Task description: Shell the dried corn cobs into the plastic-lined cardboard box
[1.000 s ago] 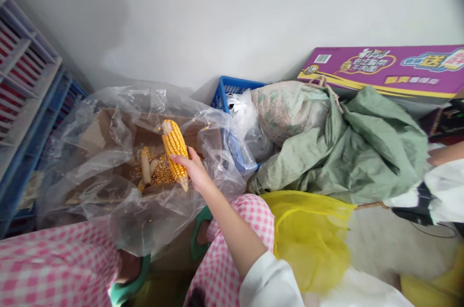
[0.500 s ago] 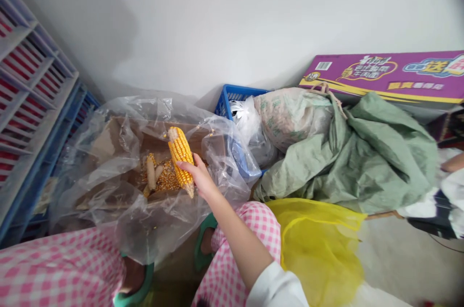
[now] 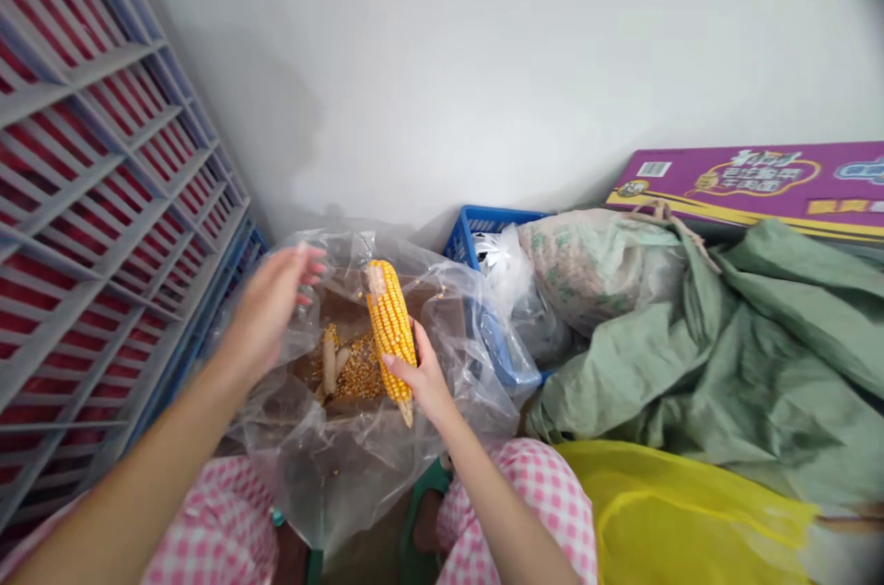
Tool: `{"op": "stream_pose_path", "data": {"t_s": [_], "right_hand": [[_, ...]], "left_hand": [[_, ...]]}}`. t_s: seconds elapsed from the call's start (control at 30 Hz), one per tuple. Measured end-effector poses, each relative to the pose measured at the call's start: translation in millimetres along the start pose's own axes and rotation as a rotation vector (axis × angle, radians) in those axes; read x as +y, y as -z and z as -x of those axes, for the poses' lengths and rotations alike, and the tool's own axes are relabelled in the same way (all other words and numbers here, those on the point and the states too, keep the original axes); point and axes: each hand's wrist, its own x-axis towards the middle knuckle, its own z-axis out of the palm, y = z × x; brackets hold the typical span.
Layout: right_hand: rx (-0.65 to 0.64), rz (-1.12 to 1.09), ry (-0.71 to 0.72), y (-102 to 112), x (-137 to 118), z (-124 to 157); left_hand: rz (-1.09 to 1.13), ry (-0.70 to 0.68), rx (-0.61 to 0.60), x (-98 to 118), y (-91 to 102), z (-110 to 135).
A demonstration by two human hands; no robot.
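Left hand (image 3: 269, 313) open and empty, you hold it just left of the maize cob (image 3: 390, 336), well apart from it. The cob's long axis stands almost upright, tip away from you, above loose kernels (image 3: 355, 371) in the plastic bag (image 3: 304, 465); your right hand (image 3: 423, 375) grips its lower end.

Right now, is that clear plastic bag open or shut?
The clear plastic bag is open: its mouth gapes, and loose corn kernels show inside, below the corn cob in the right hand.
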Motion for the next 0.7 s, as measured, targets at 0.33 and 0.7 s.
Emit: {"op": "stream_pose_path", "data": {"t_s": [0.33,0.7], "right_hand": [[-0.14,0.375,0.175,-6.3,-3.3,11.7],[-0.129,0.002,0.016,-8.4,2.0,11.0]], "left_hand": [[0.021,0.058,-0.178,-24.7,-30.8,-8.4],[-0.168,-0.142,-0.059,-45.3,-41.6,-10.3]]}}
